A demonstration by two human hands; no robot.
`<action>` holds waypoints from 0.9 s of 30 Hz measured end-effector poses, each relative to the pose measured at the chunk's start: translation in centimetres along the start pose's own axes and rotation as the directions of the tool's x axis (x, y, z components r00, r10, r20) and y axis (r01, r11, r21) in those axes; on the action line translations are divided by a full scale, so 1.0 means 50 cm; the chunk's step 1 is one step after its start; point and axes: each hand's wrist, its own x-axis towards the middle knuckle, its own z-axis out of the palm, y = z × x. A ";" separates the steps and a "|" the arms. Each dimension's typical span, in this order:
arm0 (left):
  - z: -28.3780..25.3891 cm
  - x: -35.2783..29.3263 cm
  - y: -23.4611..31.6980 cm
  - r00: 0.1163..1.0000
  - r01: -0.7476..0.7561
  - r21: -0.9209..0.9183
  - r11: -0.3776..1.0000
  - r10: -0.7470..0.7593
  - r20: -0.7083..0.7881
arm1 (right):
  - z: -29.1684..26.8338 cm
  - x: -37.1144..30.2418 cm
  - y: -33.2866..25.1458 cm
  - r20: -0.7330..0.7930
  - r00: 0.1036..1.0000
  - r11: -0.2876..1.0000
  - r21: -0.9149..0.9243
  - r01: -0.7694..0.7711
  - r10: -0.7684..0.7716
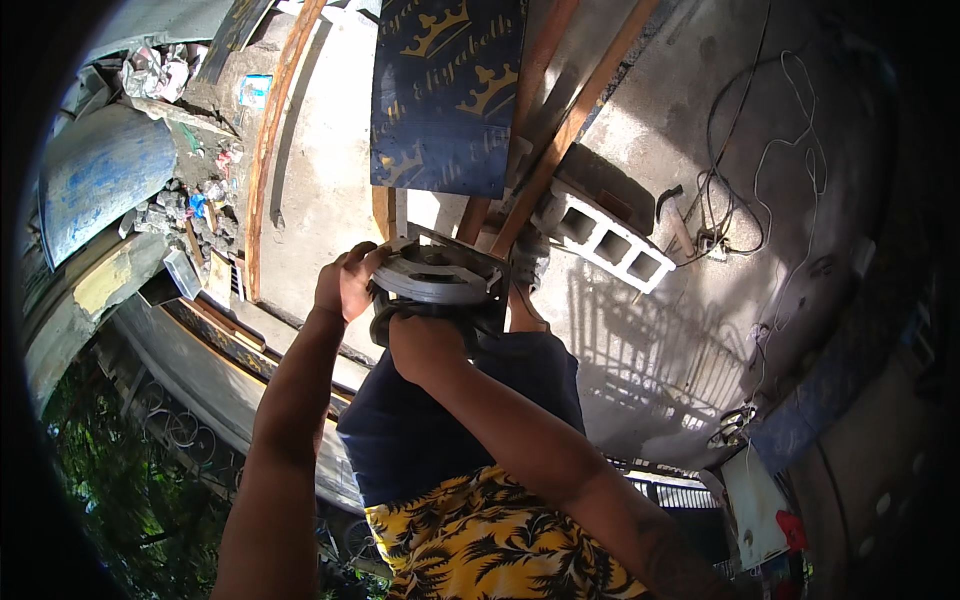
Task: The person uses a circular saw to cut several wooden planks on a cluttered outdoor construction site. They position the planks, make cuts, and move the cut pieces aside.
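In front of my dark shorts I hold what looks like a circular saw (435, 284), with a grey rounded guard and a dark body and base plate. My left hand (350, 280) is closed on the guard's left edge, its fingertips at the rim. At the near side of the saw, my right hand (428, 348) is wrapped about the handle area; its fingers are mostly hidden. Just beyond the saw lies a dark blue board (445, 120) printed with gold crowns. Long wooden beams (585, 100) run past and under it.
A hollow concrete block (612, 246) lies to the right, with what looks like a hammer (678, 222) beside it. Loose cables (765, 190) coil across the concrete floor. At left are a long timber (268, 150), rubble (205, 215) and a worn blue sheet (105, 175).
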 end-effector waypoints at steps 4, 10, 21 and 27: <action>0.039 -0.031 -0.092 0.995 0.023 -0.007 1.000 -0.024 -0.096 | 0.044 0.063 0.004 -0.012 0.997 0.996 -0.027 0.082 -0.082; 0.103 -0.063 -0.202 0.978 0.199 0.109 0.974 -0.189 -0.090 | 0.093 0.164 -0.017 0.190 0.981 0.989 -0.137 0.063 -0.036; 0.166 -0.007 -0.296 0.976 0.195 -0.017 0.981 -0.195 -0.100 | 0.094 0.239 -0.054 0.295 0.955 0.994 -0.112 0.014 0.020; 0.126 0.020 -0.276 0.976 0.053 -0.155 0.986 -0.084 -0.199 | 0.113 0.241 -0.042 0.264 0.964 0.998 -0.061 -0.018 0.034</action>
